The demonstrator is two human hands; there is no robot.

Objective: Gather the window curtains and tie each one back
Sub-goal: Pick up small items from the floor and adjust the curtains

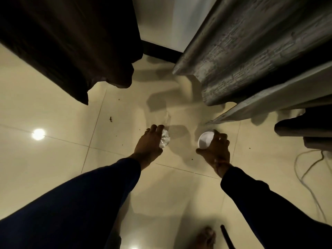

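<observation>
A bare foot (205, 237) stands on the glossy cream tiled floor (53, 159) at the bottom edge, with a dark rod-like object (227, 237) just beside it. Both arms, in dark sleeves, reach down and forward. The left hand (148, 146) has its fingers curled round a clear glass (165, 140). The right hand (216, 151) has fingers and thumb clamped on the rim of a white cup (206, 140), seen from above. A white cable (305, 169) loops over the floor at right. Beyond the hands, the grey textured curtain (251, 56) hangs loose on the right, its hem just above the floor. A dark curtain (68, 42) hangs on the left, well apart from it. A light reflection (38, 134) shows on the tiles.
</observation>
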